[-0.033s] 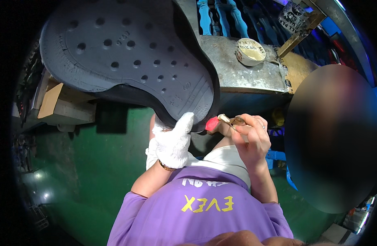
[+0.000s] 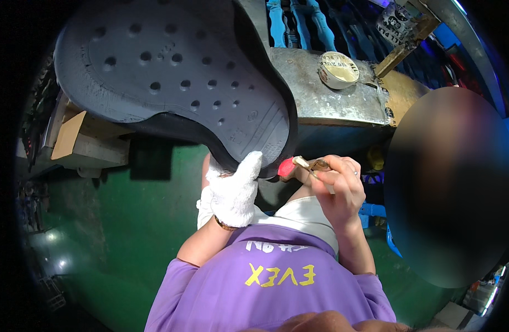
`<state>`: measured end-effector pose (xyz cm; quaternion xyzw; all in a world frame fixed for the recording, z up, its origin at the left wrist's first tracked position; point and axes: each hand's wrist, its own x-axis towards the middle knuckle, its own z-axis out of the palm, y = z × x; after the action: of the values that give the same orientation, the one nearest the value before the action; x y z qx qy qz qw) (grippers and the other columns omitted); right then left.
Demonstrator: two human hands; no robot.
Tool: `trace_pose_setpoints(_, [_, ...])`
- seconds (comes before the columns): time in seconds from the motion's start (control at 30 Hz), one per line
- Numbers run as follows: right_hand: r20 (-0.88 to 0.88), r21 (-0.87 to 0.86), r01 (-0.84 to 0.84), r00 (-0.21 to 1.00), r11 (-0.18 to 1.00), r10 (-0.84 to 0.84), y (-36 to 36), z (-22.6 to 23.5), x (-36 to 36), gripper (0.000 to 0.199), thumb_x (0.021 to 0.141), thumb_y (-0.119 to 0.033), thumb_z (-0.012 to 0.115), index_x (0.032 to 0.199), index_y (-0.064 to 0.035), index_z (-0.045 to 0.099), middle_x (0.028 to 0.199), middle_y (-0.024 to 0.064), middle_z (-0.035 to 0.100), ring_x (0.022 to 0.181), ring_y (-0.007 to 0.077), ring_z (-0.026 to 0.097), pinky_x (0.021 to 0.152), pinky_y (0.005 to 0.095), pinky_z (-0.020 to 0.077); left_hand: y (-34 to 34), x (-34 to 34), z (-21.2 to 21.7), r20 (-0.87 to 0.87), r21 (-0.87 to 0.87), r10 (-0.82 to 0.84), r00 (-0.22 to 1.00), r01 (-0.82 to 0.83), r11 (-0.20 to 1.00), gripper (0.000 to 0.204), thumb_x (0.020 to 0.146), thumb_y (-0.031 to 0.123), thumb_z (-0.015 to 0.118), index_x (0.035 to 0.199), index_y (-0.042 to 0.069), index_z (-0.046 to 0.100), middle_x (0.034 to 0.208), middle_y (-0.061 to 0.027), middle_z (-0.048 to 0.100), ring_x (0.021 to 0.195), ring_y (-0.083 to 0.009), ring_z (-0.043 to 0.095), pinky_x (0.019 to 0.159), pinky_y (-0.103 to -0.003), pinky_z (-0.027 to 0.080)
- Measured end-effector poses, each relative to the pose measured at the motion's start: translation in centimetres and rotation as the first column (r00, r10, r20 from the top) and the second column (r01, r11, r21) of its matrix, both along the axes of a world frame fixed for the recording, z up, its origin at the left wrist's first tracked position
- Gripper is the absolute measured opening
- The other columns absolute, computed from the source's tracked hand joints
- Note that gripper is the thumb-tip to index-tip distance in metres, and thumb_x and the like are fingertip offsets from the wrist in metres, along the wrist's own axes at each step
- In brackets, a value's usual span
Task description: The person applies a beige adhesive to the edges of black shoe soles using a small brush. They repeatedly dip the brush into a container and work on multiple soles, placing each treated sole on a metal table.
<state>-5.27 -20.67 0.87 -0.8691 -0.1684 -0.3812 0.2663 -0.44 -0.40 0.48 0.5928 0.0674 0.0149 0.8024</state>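
the left hand [image 2: 232, 191], in a white knit glove, has its grip closed on the edge of a large dark grey perforated shoe sole [image 2: 171, 72] held up over the green floor [image 2: 127, 221]. the bare right hand [image 2: 334, 185] pinches a small red-tipped brush [image 2: 293, 164] (tip touching the sole's edge). a round tape roll [image 2: 338, 69] sits on the worn metal surface [image 2: 321, 102] behind.

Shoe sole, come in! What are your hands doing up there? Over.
Left hand, white glove, grips dark shoe sole at its edge. Right hand holds red-tipped brush against the rim. Nothing in the way.
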Motion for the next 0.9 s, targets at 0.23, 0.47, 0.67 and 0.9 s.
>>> trace_pose_setpoints(0.23, [-0.085, -0.088, -0.186, 0.98, 0.979, 0.178, 0.6, 0.0, -0.5, 0.032, 0.072, -0.005, 0.082, 0.098, -0.0089, 0.063, 0.11, 0.0101, 0.065, 0.086, 0.0269, 0.064, 0.088, 0.043, 0.0484, -0.4, 0.3, 0.1, 0.062, -0.11, -0.004, 0.998, 0.011, 0.994, 0.038, 0.085, -0.001, 0.077, 0.122, 0.0, 0.065, 0.112, -0.0065, 0.072, 0.096, -0.0152, 0.067, 0.086, -0.03, 0.054])
trace_pose_setpoints(0.47, [-0.052, -0.043, -0.151, 0.988, 0.988, 0.149, 0.3, 0.4, -0.6, 0.033, 0.071, -0.003, 0.084, 0.097, -0.008, 0.064, 0.113, 0.009, 0.063, 0.087, 0.0267, 0.064, 0.089, 0.0431, 0.0487, -0.4, 0.0, 0.3, 0.05, -0.086, -0.005, 0.999, 0.009, 0.996, 0.041, 0.085, -0.002, 0.076, 0.124, 0.001, 0.064, 0.113, -0.006, 0.072, 0.099, -0.0153, 0.066, 0.088, -0.029, 0.053])
trace_pose_setpoints(0.67, [-0.091, -0.048, -0.204, 0.976, 0.978, 0.199, 1.3, 0.5, -1.3, 0.033, 0.07, -0.002, 0.083, 0.096, -0.0079, 0.064, 0.111, 0.0084, 0.065, 0.085, 0.0271, 0.064, 0.088, 0.0435, 0.0483, -0.3, 0.1, -0.5, 0.108, -0.04, -0.015, 0.994, 0.02, 0.999, 0.042, 0.084, -0.002, 0.077, 0.124, 0.001, 0.064, 0.114, -0.0063, 0.071, 0.099, -0.0156, 0.066, 0.088, -0.03, 0.052])
trace_pose_setpoints(0.9, [-0.081, -0.046, -0.032, 0.996, 0.998, 0.028, 0.8, 0.4, -1.0, 0.025, 0.071, -0.007, 0.082, 0.09, -0.0081, 0.066, 0.105, 0.009, 0.068, 0.085, 0.0269, 0.064, 0.091, 0.0428, 0.0485, -0.2, -0.3, 0.9, 0.047, -0.117, -0.018, 0.999, 0.023, 0.993, 0.042, 0.085, -0.004, 0.074, 0.125, 0.001, 0.063, 0.115, -0.0076, 0.071, 0.1, -0.0168, 0.066, 0.088, -0.03, 0.053])
